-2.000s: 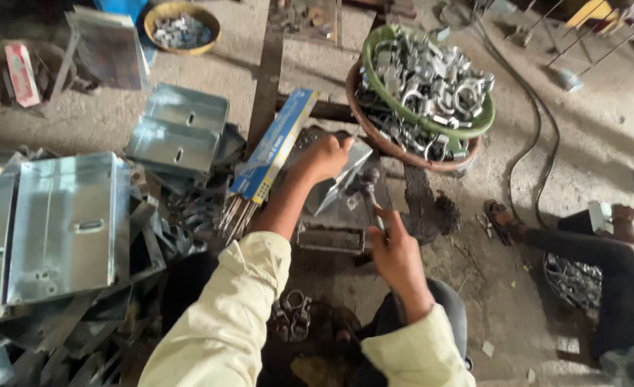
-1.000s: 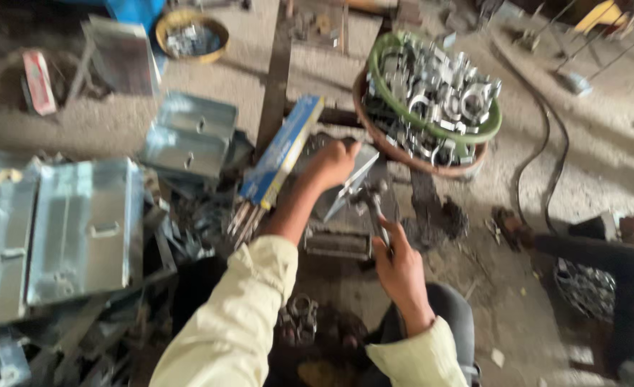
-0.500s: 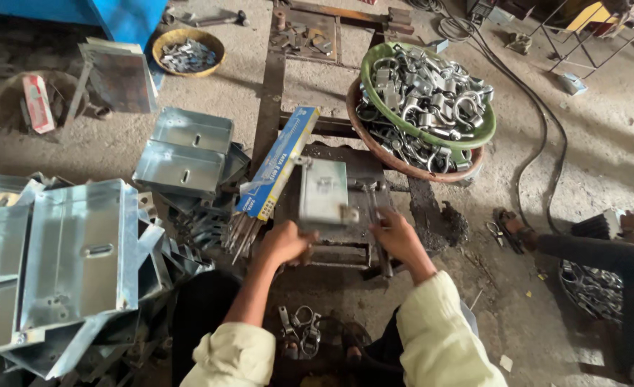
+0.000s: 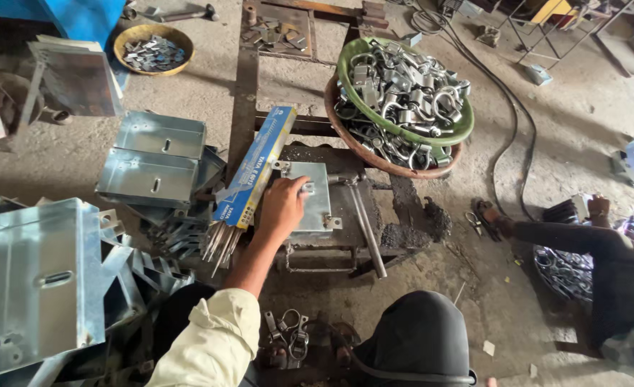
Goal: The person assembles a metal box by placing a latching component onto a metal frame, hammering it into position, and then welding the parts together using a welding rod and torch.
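Left hand (image 4: 282, 208) lies flat, fingers spread, covering part of the metal box (image 4: 311, 201); right hand is out of view.

Silver-grey metal plate (image 4: 310, 197), blue box (image 4: 256, 168)

Basin of shackles (image 4: 403, 86) — yellow bowl (image 4: 152, 49) beyond.

Head camera, steeply down, close overhead
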